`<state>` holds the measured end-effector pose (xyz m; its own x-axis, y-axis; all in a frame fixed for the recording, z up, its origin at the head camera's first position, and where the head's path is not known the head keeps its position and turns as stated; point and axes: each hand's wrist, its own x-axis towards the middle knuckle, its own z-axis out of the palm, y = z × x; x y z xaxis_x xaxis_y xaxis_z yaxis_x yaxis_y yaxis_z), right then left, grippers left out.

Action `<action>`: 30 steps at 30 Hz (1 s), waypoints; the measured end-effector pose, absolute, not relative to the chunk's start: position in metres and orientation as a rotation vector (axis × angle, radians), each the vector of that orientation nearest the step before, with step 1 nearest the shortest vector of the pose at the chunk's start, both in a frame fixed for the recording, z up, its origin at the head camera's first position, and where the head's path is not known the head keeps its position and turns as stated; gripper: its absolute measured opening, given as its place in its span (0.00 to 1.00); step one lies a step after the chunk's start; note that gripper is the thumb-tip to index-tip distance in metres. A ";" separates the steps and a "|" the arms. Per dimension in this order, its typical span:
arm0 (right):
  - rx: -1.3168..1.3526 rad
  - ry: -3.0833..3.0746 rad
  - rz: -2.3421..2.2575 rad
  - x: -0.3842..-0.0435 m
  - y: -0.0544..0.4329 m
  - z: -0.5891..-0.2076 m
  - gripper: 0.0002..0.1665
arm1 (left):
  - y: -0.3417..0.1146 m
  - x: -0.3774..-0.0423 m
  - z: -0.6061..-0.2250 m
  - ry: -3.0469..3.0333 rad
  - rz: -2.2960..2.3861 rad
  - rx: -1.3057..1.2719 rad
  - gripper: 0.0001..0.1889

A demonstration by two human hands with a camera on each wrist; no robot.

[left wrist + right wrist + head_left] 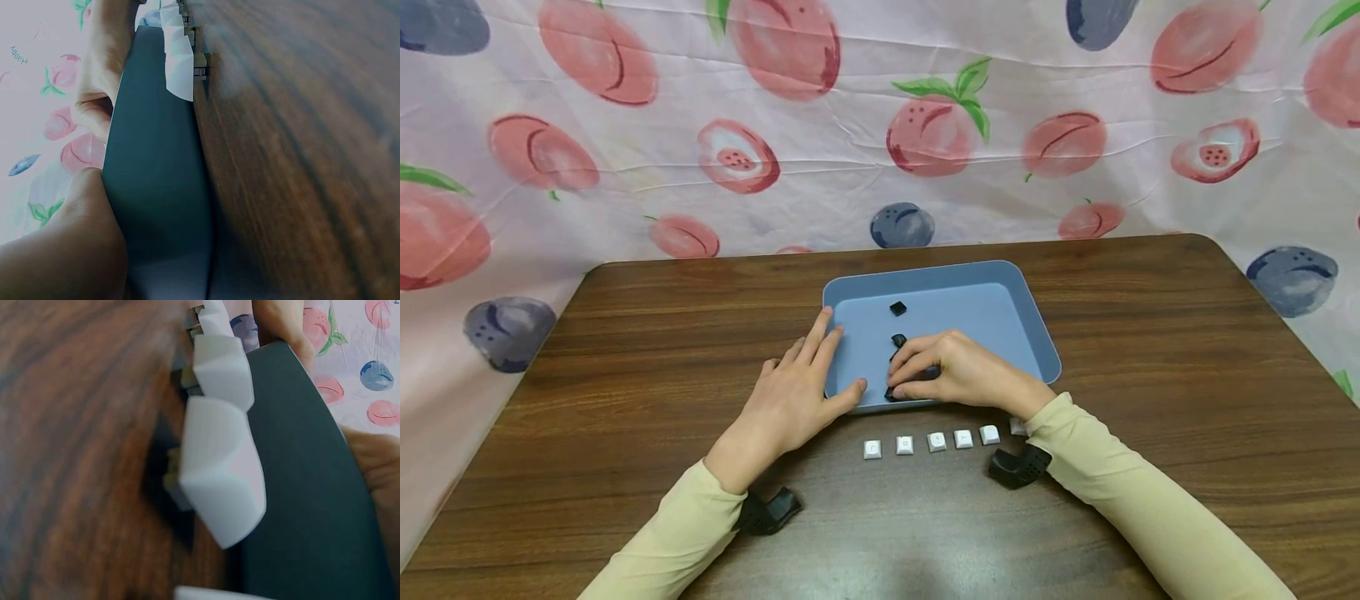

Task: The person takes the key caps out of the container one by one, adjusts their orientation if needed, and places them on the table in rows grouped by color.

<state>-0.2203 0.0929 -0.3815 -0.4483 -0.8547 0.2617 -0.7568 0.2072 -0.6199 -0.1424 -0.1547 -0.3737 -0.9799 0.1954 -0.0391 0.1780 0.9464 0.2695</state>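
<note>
A shallow blue tray sits on the table with several small black keycaps in it. My left hand lies at the tray's left front corner, fingers spread and extended, touching its rim. Inside the tray, my right hand has thumb and fingers curled together over a black keycap near the front wall, pinching it. Farther back lie another black keycap and a dark piece. The right hand partly covers more dark pieces. From the wrist views, the tray wall hides the fingertips.
White keycaps stand in a row on the wooden table in front of the tray. Small switches show under them in the right wrist view. A fruit-print cloth hangs behind the table.
</note>
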 end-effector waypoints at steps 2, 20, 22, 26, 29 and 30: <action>-1.551 2.332 -1.045 -0.220 0.093 -0.381 0.10 | -0.155 -0.142 -0.373 3.033 0.415 0.292 0.44; -1.374 2.421 -1.027 -0.219 0.093 -0.381 0.07 | -0.154 -0.144 -0.376 3.055 0.425 0.294 0.44; -1.343 2.462 -1.007 -0.218 0.093 -0.381 0.06 | -0.154 -0.144 -0.376 3.055 0.427 0.293 0.44; -1.283 2.583 -0.967 -0.215 0.092 -0.379 0.05 | -0.154 -0.144 -0.375 3.049 0.430 0.286 0.44; -1.259 2.654 -0.972 -0.213 0.092 -0.379 0.04 | -0.154 -0.143 -0.375 3.045 0.431 0.283 0.44; -1.253 2.666 -0.979 -0.213 0.091 -0.379 0.04 | -0.154 -0.143 -0.375 3.046 0.431 0.283 0.44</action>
<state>-0.2129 0.0912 -0.3785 -0.6736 -0.7047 0.2227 -0.6814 0.4754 -0.5565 -0.1433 -0.1539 -0.3751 -0.9819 0.1876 -0.0262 0.1730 0.9444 0.2797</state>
